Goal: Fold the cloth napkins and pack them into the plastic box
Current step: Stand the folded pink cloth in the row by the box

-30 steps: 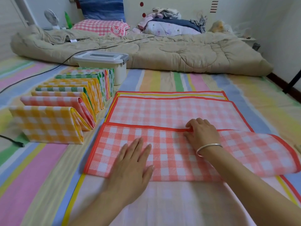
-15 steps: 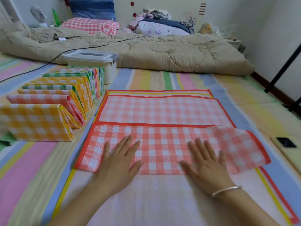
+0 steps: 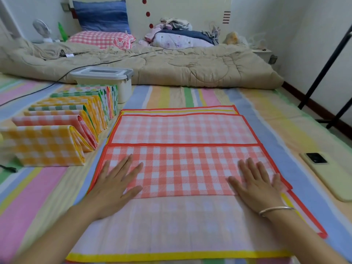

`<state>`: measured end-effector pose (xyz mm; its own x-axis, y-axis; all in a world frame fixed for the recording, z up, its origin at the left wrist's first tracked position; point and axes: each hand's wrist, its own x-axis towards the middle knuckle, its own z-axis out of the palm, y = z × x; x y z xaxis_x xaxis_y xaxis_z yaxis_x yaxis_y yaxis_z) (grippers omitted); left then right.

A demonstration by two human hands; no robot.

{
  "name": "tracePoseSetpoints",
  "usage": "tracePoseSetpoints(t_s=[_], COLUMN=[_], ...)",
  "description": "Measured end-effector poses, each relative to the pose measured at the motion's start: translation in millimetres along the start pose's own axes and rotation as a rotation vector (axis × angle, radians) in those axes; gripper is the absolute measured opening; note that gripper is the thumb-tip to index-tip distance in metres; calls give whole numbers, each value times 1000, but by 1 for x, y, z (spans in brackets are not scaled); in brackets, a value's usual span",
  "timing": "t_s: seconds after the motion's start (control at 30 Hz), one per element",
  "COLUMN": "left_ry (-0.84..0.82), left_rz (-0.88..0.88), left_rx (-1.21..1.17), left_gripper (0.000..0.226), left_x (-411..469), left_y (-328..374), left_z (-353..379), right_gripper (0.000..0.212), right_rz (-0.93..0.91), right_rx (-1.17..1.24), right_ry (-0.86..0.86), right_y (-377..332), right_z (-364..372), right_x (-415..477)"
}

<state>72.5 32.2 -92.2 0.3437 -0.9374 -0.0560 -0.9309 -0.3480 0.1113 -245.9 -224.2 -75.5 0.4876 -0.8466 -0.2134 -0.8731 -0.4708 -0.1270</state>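
Note:
An orange-and-white checked napkin (image 3: pixel 182 168) with a red border lies in front of me, its near part folded over into a flat band. My left hand (image 3: pixel 116 185) presses flat on the band's left end. My right hand (image 3: pixel 255 185), with a bracelet on the wrist, presses flat on its right end. Under it lies a paler napkin (image 3: pixel 171 229) with a yellow edge. A row of several folded checked napkins (image 3: pixel 62 126) stands on edge at the left. Behind that row stands the white plastic box (image 3: pixel 106 79) with its grey lid on.
Everything lies on a striped pastel sheet (image 3: pixel 190 96). A phone (image 3: pixel 331 174) lies at the right. A beige quilt (image 3: pixel 171 67), pillows and clothes fill the back. A black cable (image 3: pixel 32 93) runs at the left, and black stand legs (image 3: pixel 323 73) rise at the far right.
My right hand slid from the fold's middle to its right end, flattening the raised right flap. My left hand stayed pressed on the left end.

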Motion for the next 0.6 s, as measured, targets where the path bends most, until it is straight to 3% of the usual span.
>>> tracePoseSetpoints(t_s=[0.17,0.27,0.33,0.5,0.6], left_ry=[-126,61,228,245,214], left_rz=[-60,-252,-298,-92,66], left_rx=[-266,-566,-478,-390,-311], left_gripper=[89,47,28,31,42], left_x=[8,16,22,39,55], left_y=[2,6,14,69,107], left_z=[-21,-50,-61,-51,-38], right_gripper=[79,71,69,64,63], right_rz=[-5,-6,-7,12,-71], right_rx=[15,50,57,134,84], right_ry=[-15,-19,-17,69,137], right_y=[-1,1,2,-12,-33], right_z=[-5,-10,-12,-23,-32], right_x=[-1,-5,-9,-7,2])
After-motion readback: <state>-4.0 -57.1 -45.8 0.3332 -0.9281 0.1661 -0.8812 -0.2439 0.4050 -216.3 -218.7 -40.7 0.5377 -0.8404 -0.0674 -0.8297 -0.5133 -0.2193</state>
